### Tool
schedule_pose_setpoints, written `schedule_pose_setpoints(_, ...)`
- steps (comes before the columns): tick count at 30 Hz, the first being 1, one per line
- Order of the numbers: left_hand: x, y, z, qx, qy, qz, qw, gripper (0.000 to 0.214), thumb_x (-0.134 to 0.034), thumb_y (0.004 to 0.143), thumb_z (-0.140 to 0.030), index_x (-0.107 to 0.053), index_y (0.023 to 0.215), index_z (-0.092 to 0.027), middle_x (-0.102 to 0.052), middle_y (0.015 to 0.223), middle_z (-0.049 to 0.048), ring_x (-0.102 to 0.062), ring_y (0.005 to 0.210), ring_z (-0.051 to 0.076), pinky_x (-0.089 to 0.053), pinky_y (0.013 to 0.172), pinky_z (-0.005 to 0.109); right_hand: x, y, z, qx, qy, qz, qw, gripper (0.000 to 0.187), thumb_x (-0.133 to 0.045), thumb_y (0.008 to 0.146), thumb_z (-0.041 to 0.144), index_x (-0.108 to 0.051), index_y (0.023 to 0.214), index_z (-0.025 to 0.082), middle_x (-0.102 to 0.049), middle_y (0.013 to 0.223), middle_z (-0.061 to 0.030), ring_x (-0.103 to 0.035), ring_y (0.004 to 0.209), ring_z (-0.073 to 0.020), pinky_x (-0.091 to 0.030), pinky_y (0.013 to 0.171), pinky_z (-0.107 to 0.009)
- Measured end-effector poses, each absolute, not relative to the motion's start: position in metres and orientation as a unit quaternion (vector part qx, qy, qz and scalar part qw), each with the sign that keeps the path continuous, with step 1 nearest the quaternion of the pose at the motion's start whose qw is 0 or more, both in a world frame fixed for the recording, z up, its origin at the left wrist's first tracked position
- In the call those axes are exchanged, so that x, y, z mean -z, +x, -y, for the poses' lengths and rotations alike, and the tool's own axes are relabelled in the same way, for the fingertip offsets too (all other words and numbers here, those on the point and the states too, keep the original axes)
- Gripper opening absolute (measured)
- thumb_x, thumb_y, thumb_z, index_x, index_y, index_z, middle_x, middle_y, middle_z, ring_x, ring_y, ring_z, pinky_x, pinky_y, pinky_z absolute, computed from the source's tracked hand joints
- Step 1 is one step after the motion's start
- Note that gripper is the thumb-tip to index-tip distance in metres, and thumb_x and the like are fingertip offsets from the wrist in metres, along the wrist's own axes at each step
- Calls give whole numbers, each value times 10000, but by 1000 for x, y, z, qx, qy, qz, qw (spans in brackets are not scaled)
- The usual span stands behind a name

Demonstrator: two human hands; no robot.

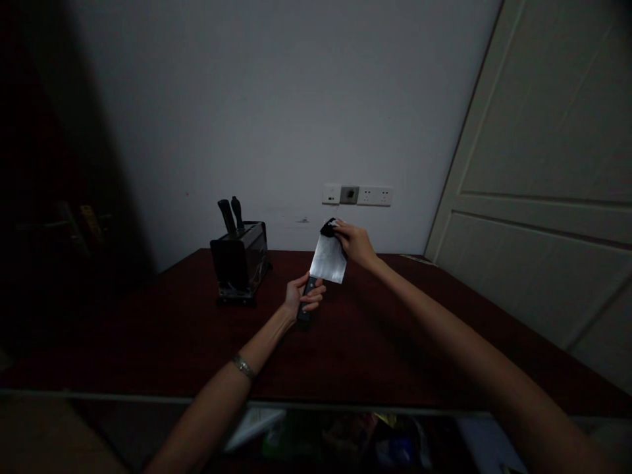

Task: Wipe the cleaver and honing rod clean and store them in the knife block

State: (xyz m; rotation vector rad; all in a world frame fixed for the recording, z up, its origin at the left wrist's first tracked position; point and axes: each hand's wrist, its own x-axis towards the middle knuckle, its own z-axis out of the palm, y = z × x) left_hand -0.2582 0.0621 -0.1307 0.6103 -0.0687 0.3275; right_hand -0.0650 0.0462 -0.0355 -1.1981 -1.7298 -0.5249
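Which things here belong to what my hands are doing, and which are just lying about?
In use:
cleaver, held in left hand
black cloth, in right hand, against the cleaver

Apparently just there:
knife block, two handles sticking up
wall sockets

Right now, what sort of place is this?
Probably a room in a home, though I can't tell which: a knife block stands on a dark red tabletop, with sockets on the pale wall behind.
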Motion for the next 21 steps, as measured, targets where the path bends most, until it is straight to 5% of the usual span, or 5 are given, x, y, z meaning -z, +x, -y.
schedule_pose_setpoints(7, 131, -258, -65, -181, 285, 38, 941, 323, -265, 905, -355, -416, 710, -148, -239, 514, -73, -230, 282, 35, -128, 247, 132, 81, -107, -18, 160, -435, 776, 428, 291, -514, 817, 143, -644, 1059, 239, -579, 1216, -56, -513, 1151, -199, -423, 979, -394)
schedule_pose_setpoints(15, 130, -258, -61, -161, 288, 39, 943, 312, -266, 909, -344, -405, 713, -145, -234, 520, -76, -214, 283, 23, -137, 250, 117, 53, -73, -24, 204, -486, 703, 477, 261, -526, 798, 116, -679, 980, 221, -608, 1168, -69, -532, 1127, -231, -422, 976, -422)
schedule_pose_setpoints(21, 131, -259, -67, -171, 298, 58, 937, 369, -229, 913, -376, -418, 705, -136, -239, 515, -71, -221, 282, 25, -125, 243, 123, 89, -100, 5, 144, -420, 798, 407, 336, -497, 813, 107, -619, 1099, 236, -543, 1259, -55, -480, 1183, -191, -428, 983, -390)
